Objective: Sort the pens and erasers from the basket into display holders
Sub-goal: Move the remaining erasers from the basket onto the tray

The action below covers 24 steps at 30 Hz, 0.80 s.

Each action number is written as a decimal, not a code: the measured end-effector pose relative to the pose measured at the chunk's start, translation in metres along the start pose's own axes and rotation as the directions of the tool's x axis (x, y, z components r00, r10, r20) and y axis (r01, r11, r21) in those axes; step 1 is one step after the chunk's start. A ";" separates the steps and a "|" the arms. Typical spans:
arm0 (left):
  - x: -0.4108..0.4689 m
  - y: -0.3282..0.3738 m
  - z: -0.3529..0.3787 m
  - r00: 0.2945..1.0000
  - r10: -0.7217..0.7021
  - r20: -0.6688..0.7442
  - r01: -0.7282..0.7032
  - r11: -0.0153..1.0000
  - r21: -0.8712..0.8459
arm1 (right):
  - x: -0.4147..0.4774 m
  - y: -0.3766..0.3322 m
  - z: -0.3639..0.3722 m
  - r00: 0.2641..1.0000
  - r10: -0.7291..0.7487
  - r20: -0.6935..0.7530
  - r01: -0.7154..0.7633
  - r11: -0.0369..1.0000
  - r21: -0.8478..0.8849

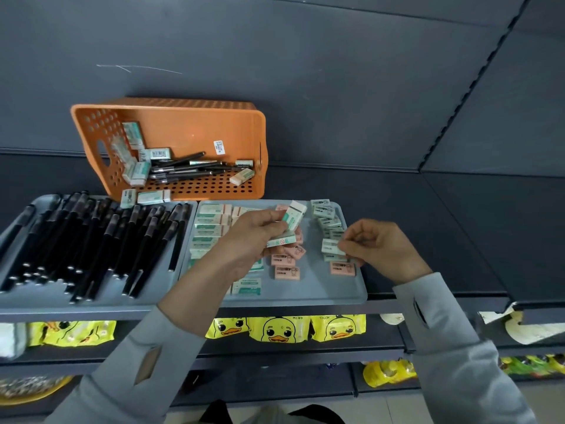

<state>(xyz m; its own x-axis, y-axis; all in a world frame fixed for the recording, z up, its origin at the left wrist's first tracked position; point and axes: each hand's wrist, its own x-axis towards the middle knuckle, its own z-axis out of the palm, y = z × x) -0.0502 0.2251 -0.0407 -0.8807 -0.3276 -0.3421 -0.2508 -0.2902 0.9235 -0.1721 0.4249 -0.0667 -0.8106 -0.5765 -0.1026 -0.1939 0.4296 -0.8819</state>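
Observation:
An orange basket (183,117) lies tipped on its side at the back of the shelf, with black pens (183,169) and several erasers spilling from it. The left grey tray (36,301) is filled with black pens (91,240). In the right grey tray (321,289) lie green-and-white erasers (211,223) and pink erasers (286,272). My left hand (253,240) holds a few green-and-white erasers (293,215) above this tray. My right hand (382,249) pinches one small eraser (330,246) at the end of the tray's right-hand column.
The trays sit on a dark shelf (428,224) with a dark back panel behind. Yellow duck-print packets (284,328) hang on the shelf below. Two erasers (146,197) lie at the basket's mouth, by the pen tray.

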 end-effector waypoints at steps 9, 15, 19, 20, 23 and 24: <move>0.000 0.000 -0.001 0.997 0.054 0.058 -0.063 0.983 0.171 | 0.005 -0.033 0.028 0.984 -0.117 -0.137 0.119 0.993 0.007; -0.004 0.013 -0.037 0.994 0.090 -0.053 -0.081 0.984 0.158 | 0.020 -0.063 0.056 0.979 -0.138 -0.147 0.176 0.943 0.283; -0.017 0.021 -0.090 0.978 0.134 -0.161 -0.132 0.991 0.023 | 0.019 -0.070 0.061 0.983 -0.174 -0.064 0.185 0.944 0.274; -0.021 0.019 -0.101 0.975 0.157 -0.159 -0.146 0.986 0.083 | 0.019 -0.071 0.066 0.977 -0.208 -0.054 0.214 0.951 0.221; -0.032 0.008 -0.121 0.970 0.190 -0.154 -0.151 0.960 0.237 | 0.017 -0.075 0.088 0.949 -0.315 -0.026 0.314 0.949 -0.029; -0.035 0.004 -0.123 0.971 0.180 -0.156 -0.141 0.963 0.231 | 0.018 -0.076 0.095 0.934 -0.358 -0.007 0.354 0.924 -0.142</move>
<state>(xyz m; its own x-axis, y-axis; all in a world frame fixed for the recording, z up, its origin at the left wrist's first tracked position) 0.0288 0.1242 -0.0464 -0.8378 -0.5106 -0.1933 -0.2100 -0.0254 0.9774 -0.1191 0.3159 -0.0454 -0.6910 -0.6875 0.2235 -0.5447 0.2919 -0.7862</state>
